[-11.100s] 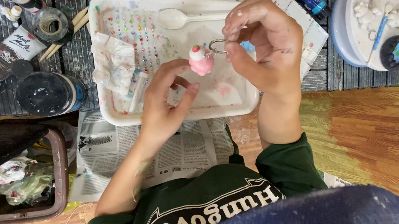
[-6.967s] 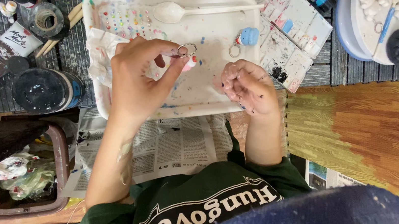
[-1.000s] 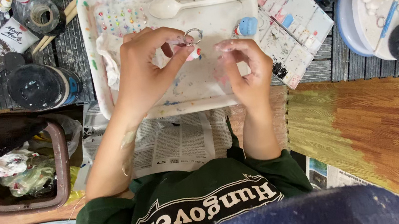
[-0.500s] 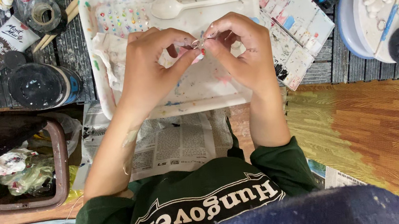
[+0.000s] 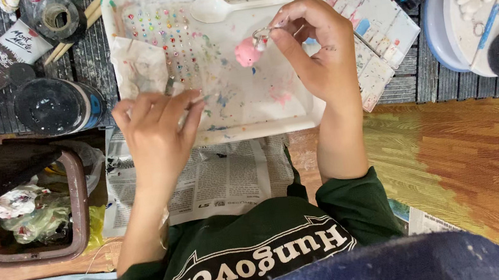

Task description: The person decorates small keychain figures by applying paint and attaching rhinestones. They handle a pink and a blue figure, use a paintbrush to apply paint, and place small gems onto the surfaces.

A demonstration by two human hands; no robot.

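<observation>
I am seeing the newspaper point(image 5: 216, 179) lying flat nearest my body, its far edge tucking under the near rim of the white tray point(image 5: 260, 125). My left hand point(image 5: 155, 130) is hovering over that near rim, fingers curling together around something thin; I cannot tell what it is. Farther in, my right hand point(image 5: 314, 48) is pinching a metal ring between fingertips, and the small pink figure point(image 5: 245, 52) is hanging from it above the tray's middle, its long axis slanting from the ring down toward the left. The figure is looking smooth and rounded, the tray floor flat and speckled with paint dots, with open room left around it. Beyond, a white plastic spoon point(image 5: 225, 7) is lying along the far rim, handle pointing right.
</observation>
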